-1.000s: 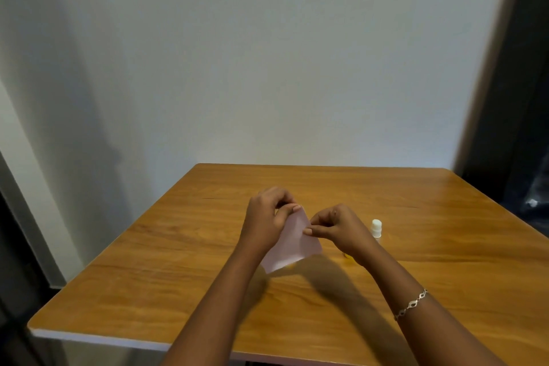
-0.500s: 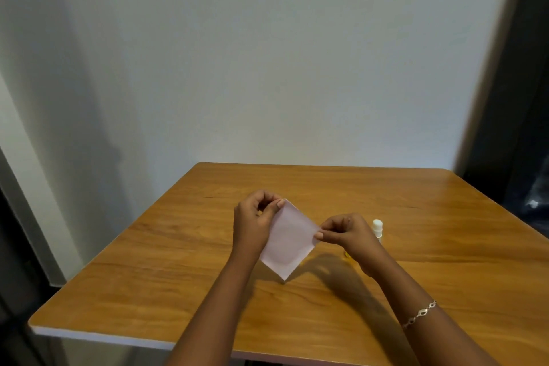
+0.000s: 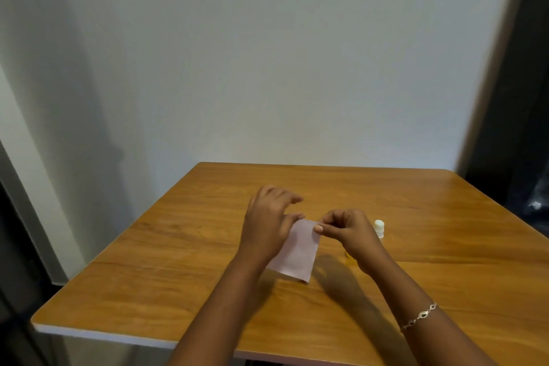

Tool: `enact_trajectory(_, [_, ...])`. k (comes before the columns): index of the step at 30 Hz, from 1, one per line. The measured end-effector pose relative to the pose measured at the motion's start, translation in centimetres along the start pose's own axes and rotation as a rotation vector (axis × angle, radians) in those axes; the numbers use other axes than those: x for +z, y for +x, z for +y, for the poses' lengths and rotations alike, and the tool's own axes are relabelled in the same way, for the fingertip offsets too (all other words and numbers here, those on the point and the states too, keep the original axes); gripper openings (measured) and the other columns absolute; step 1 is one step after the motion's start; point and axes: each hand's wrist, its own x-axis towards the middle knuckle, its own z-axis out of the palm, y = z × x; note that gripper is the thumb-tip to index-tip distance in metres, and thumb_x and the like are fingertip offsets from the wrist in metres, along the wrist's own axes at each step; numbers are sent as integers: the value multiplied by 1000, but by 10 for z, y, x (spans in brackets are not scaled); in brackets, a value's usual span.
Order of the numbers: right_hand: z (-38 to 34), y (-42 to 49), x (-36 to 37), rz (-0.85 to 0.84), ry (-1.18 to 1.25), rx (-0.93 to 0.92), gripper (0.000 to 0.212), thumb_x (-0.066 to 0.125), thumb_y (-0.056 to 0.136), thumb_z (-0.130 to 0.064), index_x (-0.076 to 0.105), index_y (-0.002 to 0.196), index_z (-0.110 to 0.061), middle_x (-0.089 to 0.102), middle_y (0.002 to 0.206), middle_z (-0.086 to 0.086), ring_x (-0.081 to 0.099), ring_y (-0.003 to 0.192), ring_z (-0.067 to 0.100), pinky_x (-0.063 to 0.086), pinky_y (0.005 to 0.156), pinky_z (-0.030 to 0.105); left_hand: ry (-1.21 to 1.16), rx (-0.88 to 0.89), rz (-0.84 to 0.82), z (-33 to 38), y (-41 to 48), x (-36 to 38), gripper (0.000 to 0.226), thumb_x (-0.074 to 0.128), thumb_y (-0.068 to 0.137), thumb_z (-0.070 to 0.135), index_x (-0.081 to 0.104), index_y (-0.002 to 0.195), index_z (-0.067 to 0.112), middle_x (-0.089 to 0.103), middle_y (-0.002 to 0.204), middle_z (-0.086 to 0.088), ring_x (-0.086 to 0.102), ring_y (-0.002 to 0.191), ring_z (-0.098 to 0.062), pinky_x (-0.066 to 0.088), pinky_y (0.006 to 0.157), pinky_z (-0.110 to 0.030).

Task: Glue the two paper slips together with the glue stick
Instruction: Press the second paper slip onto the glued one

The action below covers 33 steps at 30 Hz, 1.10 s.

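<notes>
My right hand (image 3: pixel 352 236) pinches the upper corner of the paper slip (image 3: pixel 297 255) between thumb and curled fingers (image 3: pixel 337 218). The slip is thin, matte, pale pink and rectangular, and it slants down from that pinch towards my left wrist. I cannot tell whether it is one layer or two. My left hand (image 3: pixel 267 232) lies over the slip's other edge with its fingers spread, loose and blurred, gripping nothing. Its thumb is at the top edge, but contact is unclear. Just beyond my right knuckles stands the glue stick (image 3: pixel 379 227), a small upright cylinder with a rounded white cap. Under both hands is the glossy, grained wooden table (image 3: pixel 178 261). A silvery link bracelet (image 3: pixel 419 316) circles my right wrist.
</notes>
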Motion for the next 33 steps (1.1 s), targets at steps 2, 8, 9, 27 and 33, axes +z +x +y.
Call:
enact_trajectory(2, [-4, -1, 2, -18, -35, -39, 6, 69, 76, -9, 68, 70, -7, 68, 72, 10, 64, 74, 21, 52, 76, 42, 89, 49, -144, 8, 4, 1, 17, 59, 86, 24, 65, 100, 16, 65, 104, 0, 48, 107, -15, 34, 91, -28])
enact_trajectory(8, [-10, -2, 4, -72, -95, -64, 4, 69, 77, -16, 70, 74, -14, 68, 73, 9, 61, 73, 20, 51, 73, 44, 47, -1, -264, 10, 12, -1, 10, 58, 88, 19, 65, 86, 13, 63, 94, -1, 49, 96, -15, 39, 76, -26])
enact_trajectory(9, [-11, -2, 5, -96, -95, -59, 4, 69, 78, -16, 70, 74, -16, 67, 72, 9, 59, 72, 20, 49, 72, 43, 31, -5, -273, 11, 12, -1, 9, 58, 87, 18, 64, 85, 13, 63, 94, -1, 49, 94, -15, 39, 75, -26])
enact_trajectory(27, [8, -5, 12, -134, -85, 64, 7, 69, 76, -8, 71, 72, -2, 66, 69, 11, 58, 70, 21, 45, 70, 38, -268, -150, 8, 0, 9, -10, 8, 62, 82, 4, 63, 75, 0, 63, 74, -8, 55, 69, -14, 37, 56, -10])
enact_trajectory(33, [18, -9, 10, -139, 2, 80, 19, 70, 75, -5, 70, 60, -16, 65, 56, -4, 54, 59, 9, 39, 61, 24, -353, -236, 63, -7, 6, -11, 8, 63, 81, 3, 63, 73, 2, 58, 68, 5, 52, 64, 1, 39, 57, -8])
